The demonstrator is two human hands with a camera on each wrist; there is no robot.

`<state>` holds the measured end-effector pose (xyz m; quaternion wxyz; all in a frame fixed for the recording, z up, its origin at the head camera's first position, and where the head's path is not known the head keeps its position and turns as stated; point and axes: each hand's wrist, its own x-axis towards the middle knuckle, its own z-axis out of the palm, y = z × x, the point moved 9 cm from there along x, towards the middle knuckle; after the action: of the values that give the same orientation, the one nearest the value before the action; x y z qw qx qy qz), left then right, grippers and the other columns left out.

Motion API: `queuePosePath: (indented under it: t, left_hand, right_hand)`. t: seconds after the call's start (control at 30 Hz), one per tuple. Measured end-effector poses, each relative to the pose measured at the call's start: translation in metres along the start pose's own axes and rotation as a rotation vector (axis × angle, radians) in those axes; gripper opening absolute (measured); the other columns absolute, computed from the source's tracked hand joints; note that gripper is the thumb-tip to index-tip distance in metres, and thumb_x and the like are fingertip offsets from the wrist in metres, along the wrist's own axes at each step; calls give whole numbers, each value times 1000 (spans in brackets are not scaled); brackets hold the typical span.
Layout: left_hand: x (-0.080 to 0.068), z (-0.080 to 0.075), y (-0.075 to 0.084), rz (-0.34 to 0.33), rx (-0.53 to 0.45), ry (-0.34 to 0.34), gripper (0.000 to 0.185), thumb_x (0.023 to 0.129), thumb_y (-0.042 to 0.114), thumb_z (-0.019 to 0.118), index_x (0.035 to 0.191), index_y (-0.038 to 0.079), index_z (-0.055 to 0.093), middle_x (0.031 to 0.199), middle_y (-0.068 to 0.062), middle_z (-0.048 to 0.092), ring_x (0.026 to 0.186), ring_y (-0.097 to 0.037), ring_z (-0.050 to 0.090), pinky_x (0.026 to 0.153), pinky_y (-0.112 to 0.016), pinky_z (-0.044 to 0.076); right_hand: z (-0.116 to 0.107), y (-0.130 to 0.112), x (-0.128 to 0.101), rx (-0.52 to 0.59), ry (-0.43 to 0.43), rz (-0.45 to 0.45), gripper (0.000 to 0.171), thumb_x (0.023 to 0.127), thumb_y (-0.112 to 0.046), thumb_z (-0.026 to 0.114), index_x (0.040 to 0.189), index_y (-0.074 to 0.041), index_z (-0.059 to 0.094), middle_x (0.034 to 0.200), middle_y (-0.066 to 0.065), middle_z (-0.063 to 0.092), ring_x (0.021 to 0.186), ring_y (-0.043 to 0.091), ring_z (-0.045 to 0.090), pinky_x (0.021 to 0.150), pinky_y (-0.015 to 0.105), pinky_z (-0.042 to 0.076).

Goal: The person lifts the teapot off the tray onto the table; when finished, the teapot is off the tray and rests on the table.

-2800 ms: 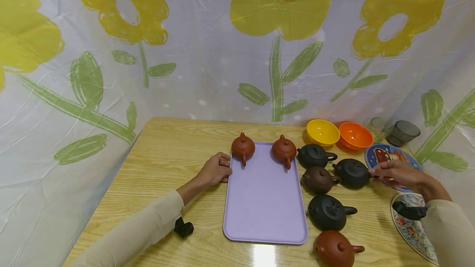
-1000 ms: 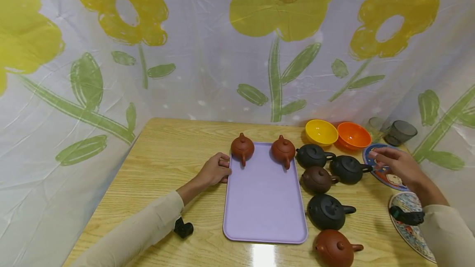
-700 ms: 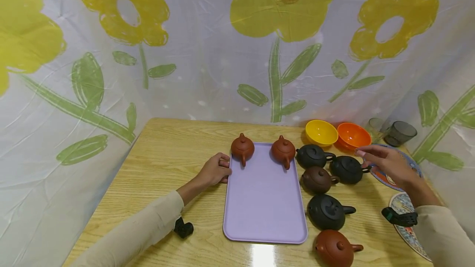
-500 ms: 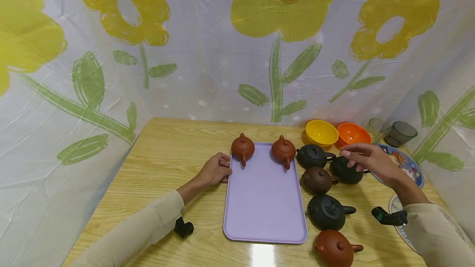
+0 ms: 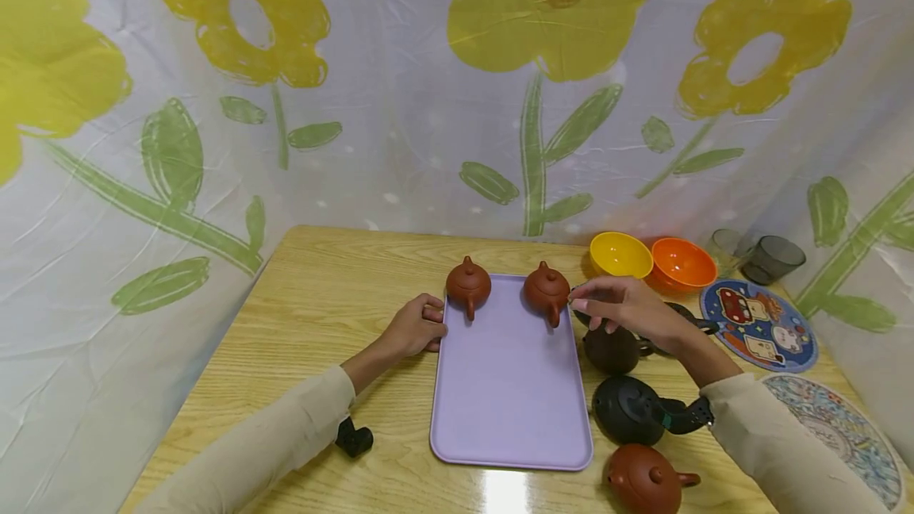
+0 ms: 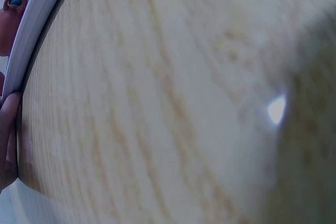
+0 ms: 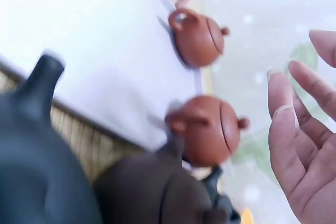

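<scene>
A lilac tray (image 5: 507, 403) lies on the wooden table. My left hand (image 5: 414, 327) grips its left rim, and in the left wrist view a fingertip (image 6: 10, 103) sits right at that rim. Two reddish-brown teapots stand at the tray's back corners: the left teapot (image 5: 468, 285) and the right teapot (image 5: 547, 289), handles toward me. Over the teapots beside the tray hovers my right hand (image 5: 631, 308), loosely bent, with nothing between the fingers, its fingertips close to the right teapot. It partly covers the dark brown teapot (image 5: 609, 353) and two black teapots behind.
A black teapot (image 5: 624, 411) and another reddish teapot (image 5: 643, 482) stand right of the tray. Yellow bowl (image 5: 620, 254), orange bowl (image 5: 683, 262) and grey glass (image 5: 773, 258) line the back right. A blue round mat (image 5: 760, 324) and a patterned mat (image 5: 835, 427) lie farther right.
My right hand has let go of the black teapot's handle and moved left across the teapots toward the tray. The left hand, tray and teapots have stayed in place.
</scene>
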<state>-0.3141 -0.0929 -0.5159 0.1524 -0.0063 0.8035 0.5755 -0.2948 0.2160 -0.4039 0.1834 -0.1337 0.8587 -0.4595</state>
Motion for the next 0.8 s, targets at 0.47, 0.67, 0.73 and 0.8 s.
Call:
queuePosePath:
  t: [0.47, 0.67, 0.73, 0.8]
  left_hand:
    - [-1, 0, 0, -4, -16, -14, 42, 86, -3, 65, 126, 1, 54, 108, -15, 59, 80, -20, 65, 62, -32, 63]
    - [1, 0, 0, 1, -13, -17, 42, 86, -3, 65, 127, 1, 54, 108, -16, 59, 79, -20, 64, 62, -33, 63]
    - [1, 0, 0, 2, -13, -14, 42, 86, -3, 65, 127, 0, 54, 108, -16, 59, 79, -20, 64, 62, -32, 63]
    - [1, -1, 0, 5, -11, -13, 42, 86, -3, 65, 127, 0, 54, 109, -17, 59, 80, -20, 64, 62, -32, 63]
  right_hand:
    - [47, -17, 44, 95, -37, 83, 37, 93, -36, 71, 117, -8, 71, 101, 20, 67, 79, 32, 63, 71, 39, 58]
    - [62, -18, 61, 86, -50, 102, 31, 94, -33, 70, 113, -8, 72, 85, 10, 65, 66, 20, 55, 59, 32, 50]
    - [66, -18, 66, 69, -47, 112, 34, 94, -34, 69, 114, -7, 71, 83, 8, 64, 63, 18, 53, 54, 31, 45]
    - [70, -19, 70, 48, -40, 120, 36, 93, -36, 70, 115, -7, 72, 84, 8, 65, 61, 18, 52, 52, 31, 44]
